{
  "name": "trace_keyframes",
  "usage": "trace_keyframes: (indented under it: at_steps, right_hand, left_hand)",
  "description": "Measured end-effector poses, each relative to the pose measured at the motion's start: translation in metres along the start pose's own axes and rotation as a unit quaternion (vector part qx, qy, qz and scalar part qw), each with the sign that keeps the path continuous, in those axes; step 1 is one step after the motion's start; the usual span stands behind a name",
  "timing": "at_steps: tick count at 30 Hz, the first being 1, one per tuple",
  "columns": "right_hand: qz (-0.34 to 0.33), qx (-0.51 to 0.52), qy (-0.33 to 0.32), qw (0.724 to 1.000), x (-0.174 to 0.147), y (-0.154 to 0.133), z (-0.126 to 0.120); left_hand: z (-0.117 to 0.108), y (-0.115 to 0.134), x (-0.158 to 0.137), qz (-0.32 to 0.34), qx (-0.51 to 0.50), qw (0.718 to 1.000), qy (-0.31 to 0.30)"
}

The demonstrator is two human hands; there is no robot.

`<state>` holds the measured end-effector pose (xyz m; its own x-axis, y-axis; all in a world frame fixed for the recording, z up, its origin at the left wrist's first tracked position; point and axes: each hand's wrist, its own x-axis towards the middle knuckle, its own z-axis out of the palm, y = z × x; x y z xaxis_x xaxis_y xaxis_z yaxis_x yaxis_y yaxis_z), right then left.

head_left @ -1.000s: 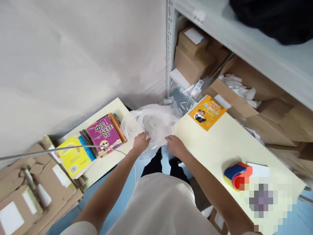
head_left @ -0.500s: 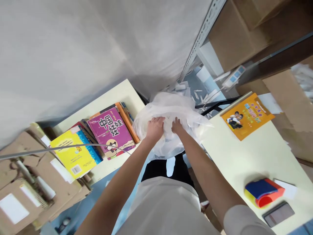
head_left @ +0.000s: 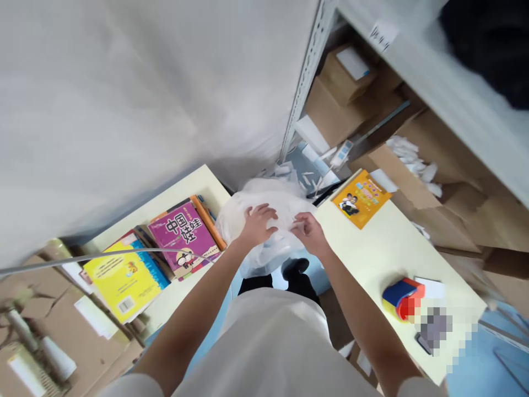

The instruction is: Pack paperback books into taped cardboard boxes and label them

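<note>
A whitish translucent plastic bag (head_left: 264,253) bulges between the two tables, just in front of my body. My left hand (head_left: 258,225) lies over its top with fingers spread, holding nothing that shows. A little to the right, my right hand (head_left: 311,234) has thumb and fingers pinched together on a bit of the bag's film. What is inside the bag cannot be made out through the plastic.
On the left table (head_left: 202,179) are a purple book (head_left: 185,237), a yellow book (head_left: 124,273) and other books. The right table (head_left: 363,259) bears an orange book (head_left: 360,198), a red-blue-yellow object (head_left: 403,298) and a phone. A grey cable (head_left: 124,252) crosses at left; shelving (head_left: 306,77) with cartons stands right.
My view has turned, showing more of the shelving. My left hand's fingers have spread, while my right hand has drawn back slightly and turned, pinching the plastic.
</note>
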<state>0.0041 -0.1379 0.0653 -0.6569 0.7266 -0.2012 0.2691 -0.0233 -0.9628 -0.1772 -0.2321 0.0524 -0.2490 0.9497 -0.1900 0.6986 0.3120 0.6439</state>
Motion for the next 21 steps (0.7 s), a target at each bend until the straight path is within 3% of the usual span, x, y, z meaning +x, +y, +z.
trace_keyframes:
  at_steps: [3, 5, 9, 11, 14, 16, 19, 21]
  right_hand:
    - [0.000, 0.114, 0.060, 0.992, -0.014, -0.026, -0.032]
    - [-0.022, 0.155, 0.144, 0.977, -0.022, -0.042, -0.053]
    - [-0.075, 0.261, 0.284, 0.920, -0.046, -0.063, -0.087]
    - [-0.095, 0.319, 0.309, 0.891, -0.060, -0.067, -0.100]
    - [-0.112, 0.365, 0.376, 0.845, -0.085, -0.059, -0.122]
    - [-0.107, 0.372, 0.440, 0.810, -0.105, -0.044, -0.140]
    - [-0.073, 0.364, 0.526, 0.765, -0.144, -0.010, -0.174]
    - [-0.046, 0.342, 0.574, 0.743, -0.171, 0.014, -0.197]
  left_hand:
    - [-0.025, 0.017, 0.001, -0.002, -0.040, 0.999, 0.015]
    - [-0.042, 0.027, 0.003, 0.019, -0.083, 0.996, 0.034]
    - [-0.058, 0.053, 0.014, 0.065, -0.235, 0.968, 0.060]
    - [-0.050, 0.071, 0.023, 0.080, -0.304, 0.948, 0.048]
    - [-0.021, 0.101, 0.035, 0.071, -0.370, 0.922, -0.085]
    - [0.001, 0.121, 0.041, 0.046, -0.385, 0.907, -0.165]
    - [0.026, 0.145, 0.045, 0.027, -0.371, 0.906, -0.200]
    - [0.036, 0.158, 0.048, 0.037, -0.335, 0.902, -0.272]
